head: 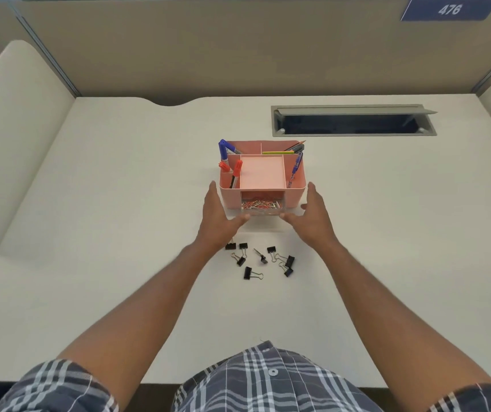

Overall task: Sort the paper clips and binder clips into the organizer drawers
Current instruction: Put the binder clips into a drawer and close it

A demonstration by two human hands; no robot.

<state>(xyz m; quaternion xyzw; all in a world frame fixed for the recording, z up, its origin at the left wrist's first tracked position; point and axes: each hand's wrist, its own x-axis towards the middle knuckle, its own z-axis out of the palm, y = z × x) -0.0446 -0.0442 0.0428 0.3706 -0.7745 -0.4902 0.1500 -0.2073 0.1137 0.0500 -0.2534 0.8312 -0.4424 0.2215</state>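
Both our hands are at the front of the pink organizer: the left hand and the right hand touch with straight fingers the two corners of the clear drawer, which is pulled out and already full of paper clips. We judge the step is to close this drawer. We should push evenly on both corners, so it slides straight and does not jam. Eight binder clips lie loose on the desk just in front of the organizer, waiting.
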